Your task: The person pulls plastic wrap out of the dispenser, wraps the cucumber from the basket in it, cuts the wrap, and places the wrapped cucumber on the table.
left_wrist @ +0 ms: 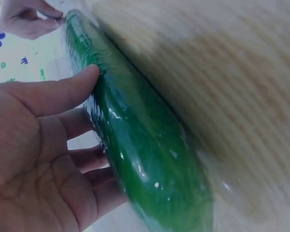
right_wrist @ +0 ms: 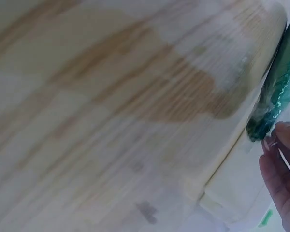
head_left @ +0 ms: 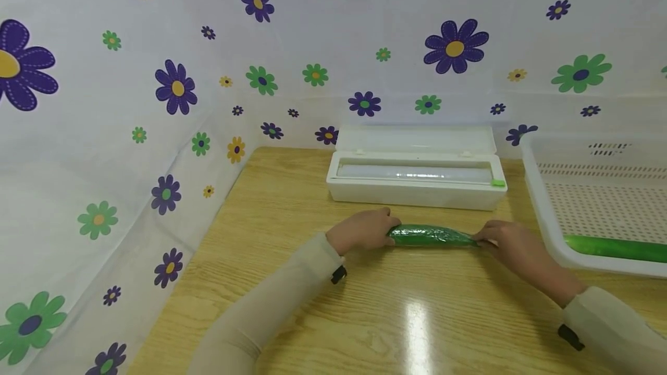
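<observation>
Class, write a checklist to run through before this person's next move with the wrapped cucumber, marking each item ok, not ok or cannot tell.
1. Wrapped cucumber steadied: ok; the left hand holds one end.
2. Film at the other end held: ok; the right hand pinches it.
3. Film sealed underneath: cannot tell; the underside is hidden.
4. Box closed: not ok; its lid is open, showing the roll.
5. Another cucumber available: ok; one lies in the basket.
</observation>
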`<control>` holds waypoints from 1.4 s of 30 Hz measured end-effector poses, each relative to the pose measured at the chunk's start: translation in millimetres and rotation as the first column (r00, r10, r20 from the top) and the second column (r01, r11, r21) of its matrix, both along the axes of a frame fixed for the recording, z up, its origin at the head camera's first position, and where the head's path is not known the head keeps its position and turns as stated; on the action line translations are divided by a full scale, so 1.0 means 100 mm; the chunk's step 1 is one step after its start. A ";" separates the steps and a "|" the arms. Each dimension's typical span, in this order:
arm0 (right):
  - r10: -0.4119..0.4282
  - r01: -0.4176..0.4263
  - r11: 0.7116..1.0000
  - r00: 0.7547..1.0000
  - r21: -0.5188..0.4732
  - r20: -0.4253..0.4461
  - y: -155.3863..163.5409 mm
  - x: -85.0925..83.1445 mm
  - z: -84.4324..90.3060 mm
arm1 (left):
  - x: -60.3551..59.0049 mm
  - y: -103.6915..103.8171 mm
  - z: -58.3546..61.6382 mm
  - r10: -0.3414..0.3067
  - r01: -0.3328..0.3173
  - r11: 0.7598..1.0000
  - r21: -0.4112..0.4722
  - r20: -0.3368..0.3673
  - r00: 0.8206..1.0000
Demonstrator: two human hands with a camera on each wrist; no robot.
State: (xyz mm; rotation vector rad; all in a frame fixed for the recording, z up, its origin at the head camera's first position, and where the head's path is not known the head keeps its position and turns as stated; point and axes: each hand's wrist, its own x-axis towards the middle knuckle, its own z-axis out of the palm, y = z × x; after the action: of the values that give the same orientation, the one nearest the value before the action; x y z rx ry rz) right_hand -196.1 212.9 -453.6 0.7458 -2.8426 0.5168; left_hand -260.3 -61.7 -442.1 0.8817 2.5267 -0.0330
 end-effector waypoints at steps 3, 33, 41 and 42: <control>0.019 -0.019 1.000 0.999 0.001 -0.031 0.03 0.01 -0.04 | -0.03 0.01 0.01 0.001 -0.001 1.000 -0.021 0.023 1.000; 0.032 -0.036 0.999 0.986 -0.021 -0.163 0.03 0.00 -0.09 | -0.03 0.09 0.09 -0.106 0.115 0.992 0.050 -0.160 0.981; 0.005 -0.003 1.000 0.979 0.011 -0.205 0.01 -0.01 -0.08 | -0.09 0.11 0.12 -0.092 0.100 0.992 0.077 -0.094 0.991; 0.003 -0.001 1.000 0.978 0.012 -0.207 0.01 -0.01 -0.09 | -0.10 0.11 0.12 -0.098 0.105 0.991 0.077 -0.096 0.991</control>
State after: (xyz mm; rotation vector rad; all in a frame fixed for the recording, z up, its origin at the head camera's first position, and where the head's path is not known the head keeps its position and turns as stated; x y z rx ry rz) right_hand -197.2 213.4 -462.1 0.7570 -2.6540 0.3975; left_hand -270.3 -50.9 -430.1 1.0640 2.5815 -0.0024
